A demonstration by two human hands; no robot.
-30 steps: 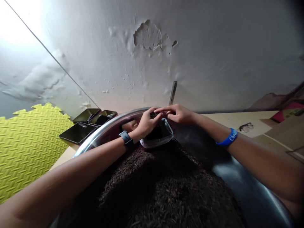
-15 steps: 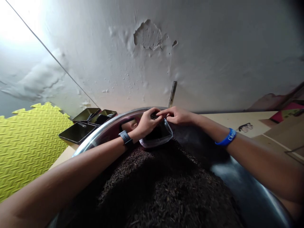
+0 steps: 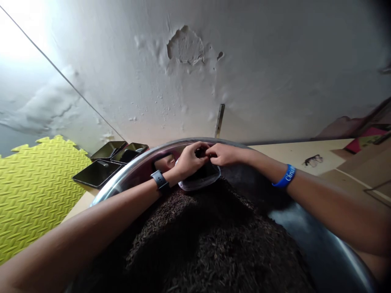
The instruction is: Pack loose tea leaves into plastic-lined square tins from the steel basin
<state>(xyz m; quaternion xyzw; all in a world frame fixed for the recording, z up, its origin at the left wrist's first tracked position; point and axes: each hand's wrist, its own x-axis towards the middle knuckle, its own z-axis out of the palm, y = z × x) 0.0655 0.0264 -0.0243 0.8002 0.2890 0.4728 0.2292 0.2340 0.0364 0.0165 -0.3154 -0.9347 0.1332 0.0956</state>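
Hand to hand at mid-frame, left [image 3: 191,160] and right [image 3: 227,154] leave hardly a gap between their fingertips, covering the far side of a clear container [image 3: 200,186]. Open air lies over the dark heap [image 3: 220,252] at lower centre, walled in by two forearms. Past the rim of the metal basin [image 3: 125,167], a peeling wall [image 3: 275,81] and a metal strip [image 3: 219,120] bar the way. Dark trays [image 3: 97,173] crowd the rim at left; at right, bare worktop [image 3: 277,152] runs to the glasses [image 3: 314,160].
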